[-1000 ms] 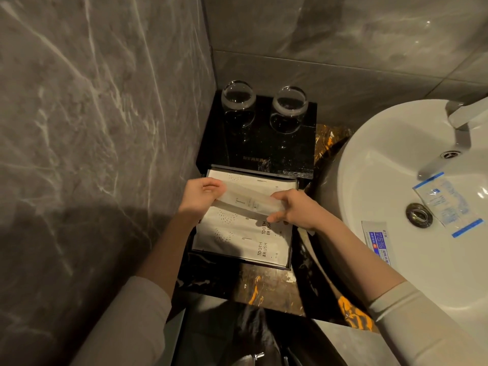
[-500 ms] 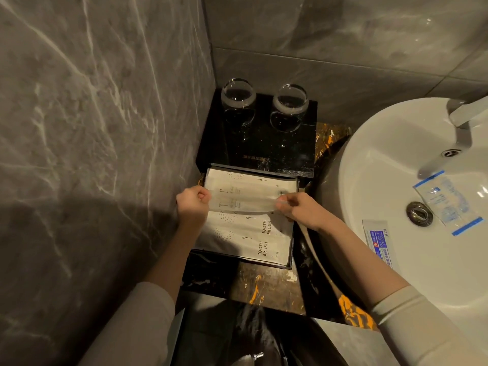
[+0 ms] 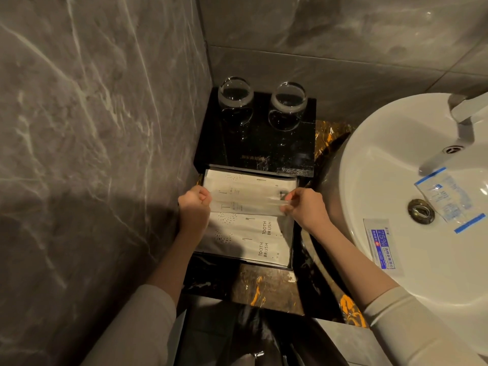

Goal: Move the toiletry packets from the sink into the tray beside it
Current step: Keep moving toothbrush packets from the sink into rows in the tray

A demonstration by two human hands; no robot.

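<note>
While two pale packets marked "toothbrush" [image 3: 253, 241] lie nearest in the black tray [image 3: 295, 223], the left hand [image 3: 195, 207] and right hand [image 3: 306, 207] pinch opposite ends of a long packet [image 3: 245, 204] over it. Right, two blue-printed packets [image 3: 381, 245] [image 3: 449, 199] remain in the white sink [image 3: 369, 165]. Beyond, two glasses [image 3: 235, 94] [image 3: 289, 99] stand on a black block [image 3: 264, 146].

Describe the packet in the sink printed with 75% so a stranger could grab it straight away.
Start at the white sink on the right and find the metal drain. The 75% packet lies flat just left of and nearer than it. Unlike the clear blue-edged packet across the drain, it carries a solid blue label.
</note>
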